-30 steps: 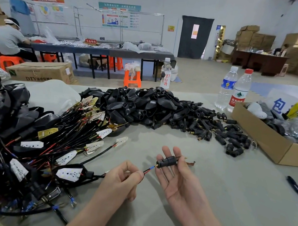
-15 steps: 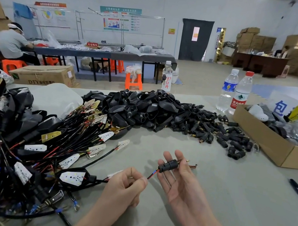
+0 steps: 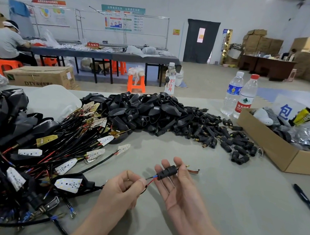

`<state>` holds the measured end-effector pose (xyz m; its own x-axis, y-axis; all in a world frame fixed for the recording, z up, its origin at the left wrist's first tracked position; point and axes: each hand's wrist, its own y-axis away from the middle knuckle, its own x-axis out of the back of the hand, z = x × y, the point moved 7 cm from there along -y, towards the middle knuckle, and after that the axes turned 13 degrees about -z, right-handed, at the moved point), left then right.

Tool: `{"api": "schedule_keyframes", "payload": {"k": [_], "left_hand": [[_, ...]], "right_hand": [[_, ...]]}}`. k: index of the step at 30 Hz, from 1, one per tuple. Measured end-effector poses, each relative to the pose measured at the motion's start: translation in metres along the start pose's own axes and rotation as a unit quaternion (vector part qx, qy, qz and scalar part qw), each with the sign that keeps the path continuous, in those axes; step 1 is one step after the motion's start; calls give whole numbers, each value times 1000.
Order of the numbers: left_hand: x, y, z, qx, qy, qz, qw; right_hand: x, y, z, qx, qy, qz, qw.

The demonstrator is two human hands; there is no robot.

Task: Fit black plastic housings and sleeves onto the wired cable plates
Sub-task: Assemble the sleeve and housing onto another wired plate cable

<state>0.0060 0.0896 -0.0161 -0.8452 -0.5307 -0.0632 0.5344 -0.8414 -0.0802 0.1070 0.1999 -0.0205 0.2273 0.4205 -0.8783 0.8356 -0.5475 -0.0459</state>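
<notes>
Two hands are in view above the near edge of the surface (image 3: 216,217).

The left hand (image 3: 122,191) has its fingers curled, thumb and forefinger pinching a pair of wires (image 3: 150,180), one red and one black. The right hand (image 3: 178,195) lies palm up, fingers straight and spread. One black sleeve (image 3: 168,172) lies across those fingers near their tips, threaded on the wires, with a blue crimp showing at the end facing the left hand. The wires run left from the pinch to one white plate (image 3: 68,183) seated in a black housing near the left edge.

Just beyond the right fingertips, one small brass pin (image 3: 187,166) and one brown strip (image 3: 194,171) lie on the surface. One black pen (image 3: 306,202) lies toward the right edge.

Along the left edge is a tangled heap of wired plates (image 3: 30,151), too many to count. Further back sit one heap of loose housings (image 3: 141,110) and, to its right, one spread of loose sleeves (image 3: 221,136), neither countable. One open cardboard box (image 3: 274,148) stands at the right edge.

Three bottles stand at the far edge: one (image 3: 170,80) behind the housings and two (image 3: 238,96) beside the box.
</notes>
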Motion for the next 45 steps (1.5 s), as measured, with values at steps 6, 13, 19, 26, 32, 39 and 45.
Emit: {"api": "schedule_keyframes", "payload": {"k": [6, 13, 19, 26, 32, 39, 45], "left_hand": [[-12, 5, 10, -58, -63, -23, 996], [-8, 4, 15, -69, -21, -2, 997], [-8, 4, 12, -87, -75, -7, 993], [-8, 5, 8, -97, -184, 7, 978], [-8, 4, 10, -107, -175, 8, 979], [-6, 6, 8, -109, -194, 14, 975], [-8, 7, 6, -97, -237, -6, 967]], "right_hand": [[-5, 5, 16, -16, -22, 1, 1000], [-2, 4, 7, 7, -36, 27, 999], [0, 5, 8, 9, -52, 37, 998], [-5, 6, 13, -13, -46, 14, 999], [-11, 8, 21, -33, -59, -9, 998], [-6, 5, 21, -44, -45, -9, 998], [2, 1, 6, -8, -49, 11, 999]]}}
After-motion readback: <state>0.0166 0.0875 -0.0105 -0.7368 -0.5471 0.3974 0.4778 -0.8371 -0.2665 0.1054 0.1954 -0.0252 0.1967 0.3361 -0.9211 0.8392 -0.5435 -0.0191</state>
